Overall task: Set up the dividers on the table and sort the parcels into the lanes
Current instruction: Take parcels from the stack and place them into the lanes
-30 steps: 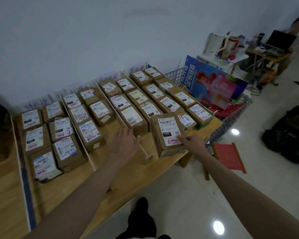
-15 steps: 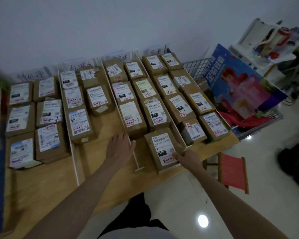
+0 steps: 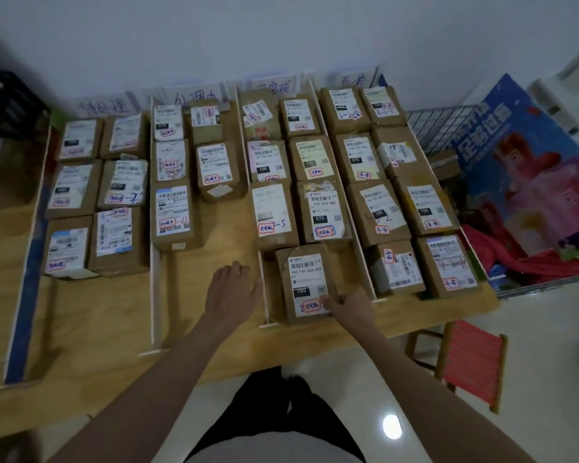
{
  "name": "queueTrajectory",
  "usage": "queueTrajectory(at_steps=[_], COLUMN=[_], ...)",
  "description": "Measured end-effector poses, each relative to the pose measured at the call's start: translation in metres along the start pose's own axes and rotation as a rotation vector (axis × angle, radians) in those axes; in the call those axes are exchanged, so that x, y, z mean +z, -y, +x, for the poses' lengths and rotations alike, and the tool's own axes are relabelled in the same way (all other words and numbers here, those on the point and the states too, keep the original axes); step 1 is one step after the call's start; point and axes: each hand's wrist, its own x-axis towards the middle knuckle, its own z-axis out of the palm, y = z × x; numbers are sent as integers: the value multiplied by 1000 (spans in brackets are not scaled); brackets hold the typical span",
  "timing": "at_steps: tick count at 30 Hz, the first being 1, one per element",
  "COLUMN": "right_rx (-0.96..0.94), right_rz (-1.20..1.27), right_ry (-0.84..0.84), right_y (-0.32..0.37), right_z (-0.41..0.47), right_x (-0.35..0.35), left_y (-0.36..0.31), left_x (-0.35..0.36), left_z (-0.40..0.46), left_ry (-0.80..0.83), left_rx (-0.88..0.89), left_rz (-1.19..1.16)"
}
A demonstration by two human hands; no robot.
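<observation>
1. Cardboard on that front parcel (image 3: 306,282) looked stiff and probably light, and the label seemed slick, so I'd grab it by the box edges, not the top.
2. It sat flat on the table (image 3: 121,315) at the near end of the third lane, right beside the white divider (image 3: 262,289).
3. Right hand (image 3: 350,307) was at its near right corner, fingertips touching the label edge. Couldn't tell if they were actually clamped.
4. Left hand (image 3: 231,292) rested flat just left of that divider, fingers loosely together, holding nothing.
</observation>
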Motion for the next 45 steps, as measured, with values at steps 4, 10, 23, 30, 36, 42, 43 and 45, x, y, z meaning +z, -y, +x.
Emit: queueTrajectory(at_steps=[4, 10, 23, 30, 36, 42, 43, 45], right_rx=[-21, -64, -120, -123, -114, -119, -119, -120], right_rz=[-11, -35, -25, -15, -39, -74, -81, -93], right_ry=[25, 40, 55, 40, 61, 94, 105, 126], right_y=[0, -1, 2, 5, 8, 14, 15, 17], right_z=[5, 13, 14, 10, 8, 8, 9, 9], right_x=[6, 7, 10, 14, 20, 15, 14, 13], left_y=[-5, -13, -15, -14, -14, -13, -14, -14], left_x=[7, 17, 24, 27, 26, 20, 18, 13], left_z=[-7, -13, -12, -18, -23, -23, -24, -24], left_ry=[7, 32, 99, 144, 178, 185, 187, 192], left_rx=[-26, -64, -115, -138, -157, -171, -171, -168], left_rz=[10, -7, 12, 26, 46, 38, 40, 51])
